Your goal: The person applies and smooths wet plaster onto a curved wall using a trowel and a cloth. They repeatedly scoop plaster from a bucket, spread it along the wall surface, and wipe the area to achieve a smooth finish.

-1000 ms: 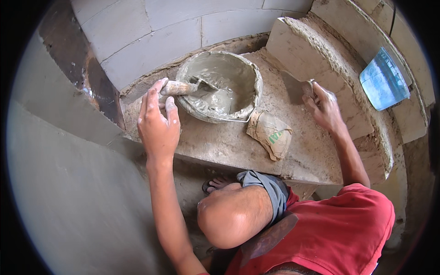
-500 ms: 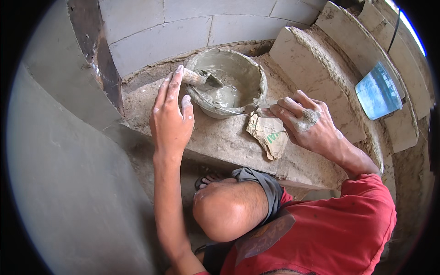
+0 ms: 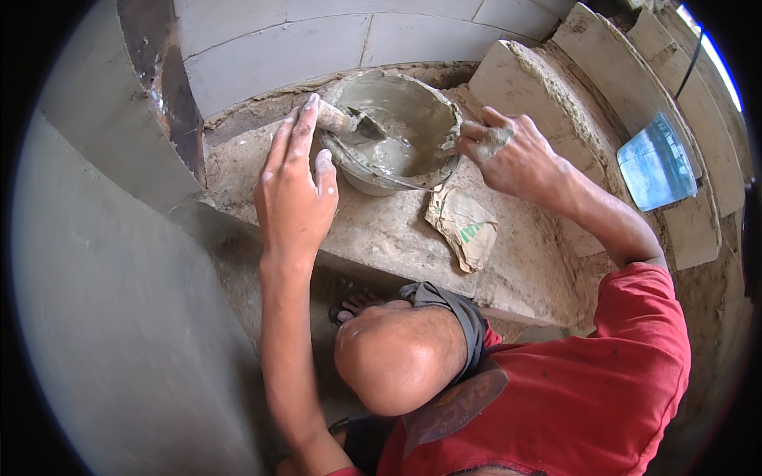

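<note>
A mortar-caked bucket holds wet grey mortar and stands on a dusty step. A trowel lies with its blade in the bucket. My left hand has its fingers over the trowel's handle at the left rim. My right hand, smeared with mortar, is closed on a scraper at the bucket's right rim; the scraper is mostly hidden. A crumpled brown paper piece lies just in front of the bucket.
Curved unfinished steps rise to the right, holding a translucent blue container. A white block wall curves behind the bucket. A smooth grey surface fills the left. My bent knee is below the step edge.
My right hand has swung left and up from beside the steps to the bucket's rim with the scraper. My left hand has risen slightly at the trowel handle.
</note>
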A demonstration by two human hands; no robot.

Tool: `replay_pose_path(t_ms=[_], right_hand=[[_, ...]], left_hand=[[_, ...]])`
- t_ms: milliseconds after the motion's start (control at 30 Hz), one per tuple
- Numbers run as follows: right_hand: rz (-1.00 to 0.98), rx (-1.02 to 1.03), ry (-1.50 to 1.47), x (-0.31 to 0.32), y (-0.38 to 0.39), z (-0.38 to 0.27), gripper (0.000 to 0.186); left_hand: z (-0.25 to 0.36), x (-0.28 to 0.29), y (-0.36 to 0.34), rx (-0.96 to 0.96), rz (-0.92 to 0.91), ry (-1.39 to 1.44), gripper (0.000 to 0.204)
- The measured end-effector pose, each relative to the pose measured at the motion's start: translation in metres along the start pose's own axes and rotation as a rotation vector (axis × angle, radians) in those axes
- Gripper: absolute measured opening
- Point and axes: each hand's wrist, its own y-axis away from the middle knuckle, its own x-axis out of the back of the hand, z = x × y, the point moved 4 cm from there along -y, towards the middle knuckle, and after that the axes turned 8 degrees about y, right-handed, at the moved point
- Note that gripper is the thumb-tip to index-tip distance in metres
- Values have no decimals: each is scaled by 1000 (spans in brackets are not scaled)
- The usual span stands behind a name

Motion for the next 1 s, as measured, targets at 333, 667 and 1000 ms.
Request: replay_pose_path(t_ms=[333,667,1000], right_hand=[[219,-153,-308,22,-94,46,32],[55,-551,-1455,-56,-121,96,20],[-66,-706,-1622,-110,-57,79,18]], left_hand=[[-2,0,1,101,-47,-1,66],[-2,-1,3,82,-27,21,65],[-6,-4,2,50,-16,29,64]])
